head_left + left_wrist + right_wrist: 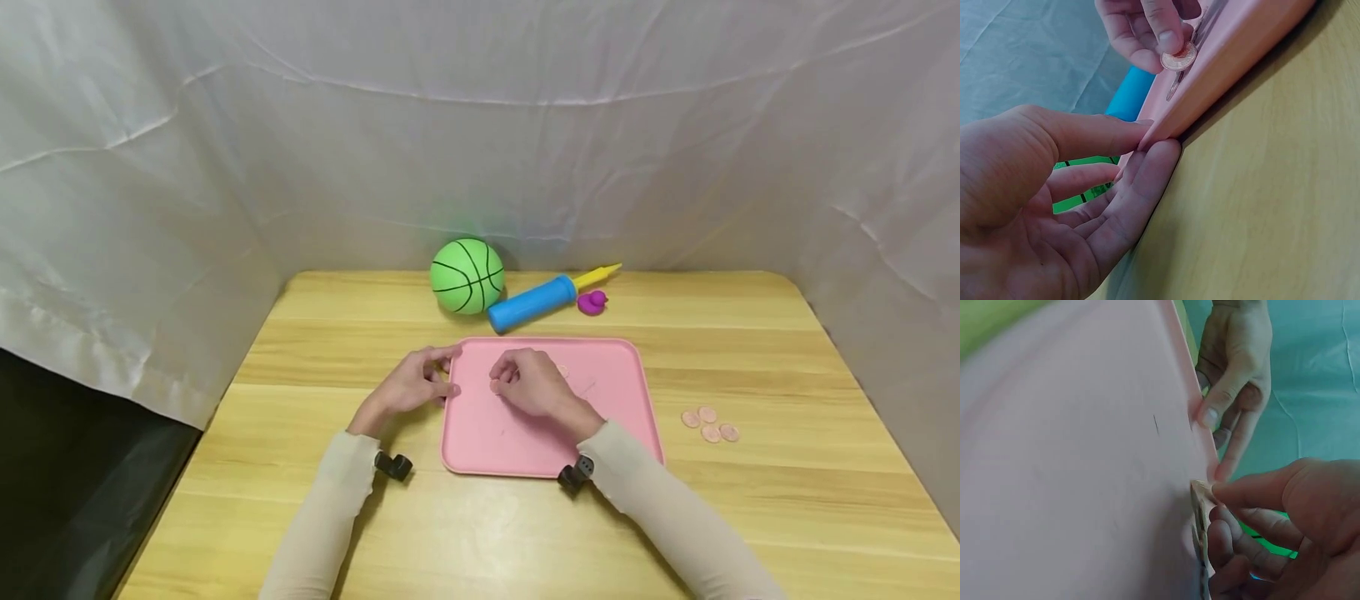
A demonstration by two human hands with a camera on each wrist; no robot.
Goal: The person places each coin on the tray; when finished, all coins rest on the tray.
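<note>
A pink tray [615,392] lies in the middle of the wooden table. My left hand [448,375] pinches its left rim between thumb and fingers, seen close up in the left wrist view [1150,140]. My right hand [501,379] hovers low over the tray's left part and pinches a copper coin [1179,57] between thumb and fingertips. In the right wrist view the coin [1200,497] stands on edge against the tray floor [1072,475], with my left hand [1213,415] on the rim behind it.
A green ball [467,276], a blue pump [534,302] with a yellow nozzle and a small purple duck [592,302] lie behind the tray. Several more coins [709,424] sit on the table right of it. White cloth walls surround the table.
</note>
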